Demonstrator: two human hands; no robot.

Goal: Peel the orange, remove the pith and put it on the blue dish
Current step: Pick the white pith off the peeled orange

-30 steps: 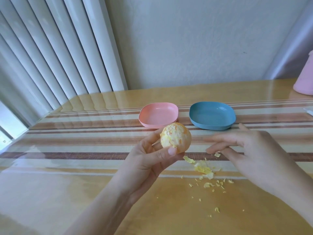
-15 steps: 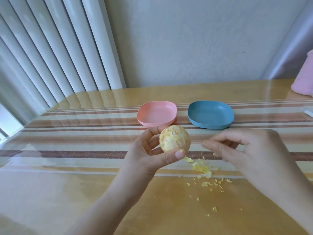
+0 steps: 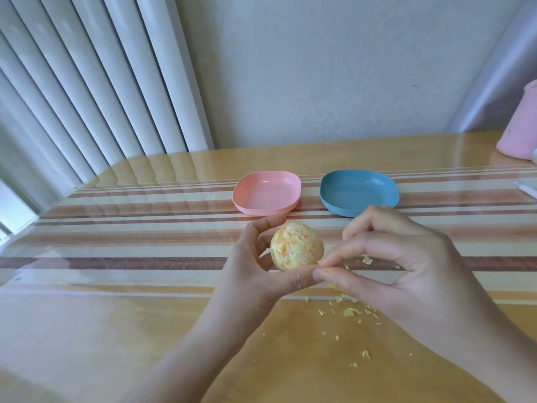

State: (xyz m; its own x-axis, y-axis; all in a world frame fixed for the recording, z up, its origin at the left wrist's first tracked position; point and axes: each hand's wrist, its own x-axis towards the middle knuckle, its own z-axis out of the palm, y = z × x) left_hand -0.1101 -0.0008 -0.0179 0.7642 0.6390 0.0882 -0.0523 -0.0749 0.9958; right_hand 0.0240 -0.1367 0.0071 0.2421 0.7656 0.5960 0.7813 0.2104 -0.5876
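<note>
Orange (image 3: 297, 246), peeled, gripped in left hand (image 3: 255, 274); right hand (image 3: 406, 271) pinching barely visible pith (image 3: 320, 263); scraps (image 3: 350, 312) under it partly hidden.

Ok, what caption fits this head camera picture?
Left hand holds the peeled round orange; right hand pinches at its pith, before the rounded-square blue dish.

— What did your right hand (image 3: 406, 271) hide?
— The blue dish's (image 3: 359, 191) near rim, and pith scraps (image 3: 351, 312) in front of that dish. Right of the dish, the frame's edge cut off your pink container (image 3: 517, 132).
</note>
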